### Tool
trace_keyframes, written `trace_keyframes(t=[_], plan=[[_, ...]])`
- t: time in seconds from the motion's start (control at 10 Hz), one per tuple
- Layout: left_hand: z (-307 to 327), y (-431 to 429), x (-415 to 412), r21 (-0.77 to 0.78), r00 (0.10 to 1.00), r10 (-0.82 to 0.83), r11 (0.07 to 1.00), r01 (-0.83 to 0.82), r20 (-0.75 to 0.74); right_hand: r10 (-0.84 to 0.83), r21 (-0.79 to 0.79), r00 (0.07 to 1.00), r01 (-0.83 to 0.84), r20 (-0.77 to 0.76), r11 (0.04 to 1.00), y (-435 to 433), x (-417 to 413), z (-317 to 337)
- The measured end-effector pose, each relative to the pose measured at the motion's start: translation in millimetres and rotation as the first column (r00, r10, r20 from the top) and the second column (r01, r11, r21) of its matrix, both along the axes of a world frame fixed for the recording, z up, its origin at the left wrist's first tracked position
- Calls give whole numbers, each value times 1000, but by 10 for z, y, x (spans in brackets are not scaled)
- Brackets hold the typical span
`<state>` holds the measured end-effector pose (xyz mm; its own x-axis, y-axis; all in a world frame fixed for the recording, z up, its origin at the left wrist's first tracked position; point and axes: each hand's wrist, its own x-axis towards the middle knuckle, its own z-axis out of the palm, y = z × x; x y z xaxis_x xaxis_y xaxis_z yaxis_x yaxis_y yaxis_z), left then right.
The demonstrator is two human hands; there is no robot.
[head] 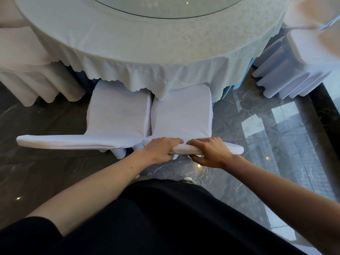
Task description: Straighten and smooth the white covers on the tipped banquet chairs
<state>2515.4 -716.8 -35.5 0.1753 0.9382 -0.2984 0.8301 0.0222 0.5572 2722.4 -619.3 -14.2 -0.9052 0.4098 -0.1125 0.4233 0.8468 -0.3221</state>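
Two banquet chairs in white covers stand side by side, their seats pushed under the round table. The right chair's seat [182, 113] is smooth; its backrest top edge [233, 149] runs across in front of me. My left hand [160, 150] and my right hand [209, 153] both grip that top edge, close together, fingers curled over the white fabric. The left chair's seat [117, 115] lies beside it, and its covered backrest top [64, 142] stretches out to the left, untouched.
The round table wears a pale scalloped tablecloth [147, 57] with a glass turntable [165, 6] on top. More white-covered chairs stand at the left [27, 70] and right [298, 67]. The floor is glossy dark marble [257, 126]. My black clothing fills the lower frame.
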Motion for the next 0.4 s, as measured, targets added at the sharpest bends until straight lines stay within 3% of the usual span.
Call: trace_keyframes(t=[0.2, 0.4], plan=[[10, -87, -119, 46, 1000, -2, 999, 1, 16, 18, -45, 1000, -19, -16, 999, 18, -73, 92], [52, -119, -201, 134, 989, 147, 980, -148, 19, -52, -197, 998, 42, -45, 980, 58, -279, 210]])
